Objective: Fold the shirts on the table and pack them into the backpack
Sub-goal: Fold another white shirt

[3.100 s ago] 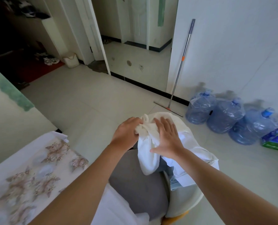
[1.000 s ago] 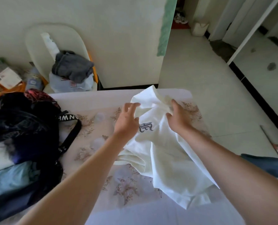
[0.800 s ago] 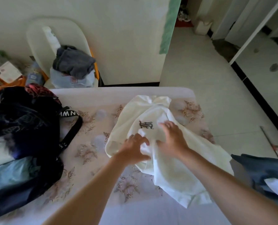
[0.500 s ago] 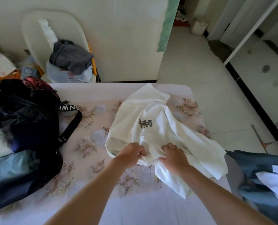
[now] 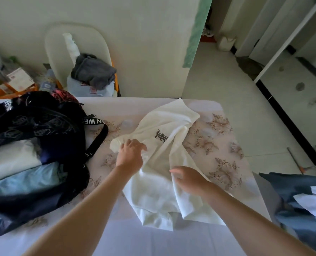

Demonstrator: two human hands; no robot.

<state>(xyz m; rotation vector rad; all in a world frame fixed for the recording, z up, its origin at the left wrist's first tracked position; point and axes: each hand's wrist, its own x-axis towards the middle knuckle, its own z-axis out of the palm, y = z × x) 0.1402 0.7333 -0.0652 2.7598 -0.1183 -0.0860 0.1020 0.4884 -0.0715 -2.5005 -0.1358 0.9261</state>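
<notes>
Both hands have let go of the bunch they gripped at the shirt's near middle half a second ago: the left hand [image 5: 130,154] has slid up to the cloth's left edge, and the right hand [image 5: 188,179] has drawn back, fingers spread and holding nothing (it is blurred, so it's on the move). The left fingers [image 5: 125,145] lie slightly bent on the fabric; whether they pinch a fold I cannot tell.

The white shirt [image 5: 159,191] lies rumpled on the table [image 5: 218,145], its long axis running away from the person and leaning a little to the right, the dark logo [image 5: 161,138] just beyond the left hand. The right hand hovers over its middle. I'd say it needs spreading flat first, each hand pulling outward across that axis, before any fold.

The backpack [image 5: 42,135] sits open at the table's left, folded clothes [image 5: 24,180] showing in it, nearer the left hand. The table wears a pale flowered cloth. Behind it a chair [image 5: 57,45] carries grey clothing [image 5: 92,71]; more blue cloth [image 5: 297,191] lies off to the right.
</notes>
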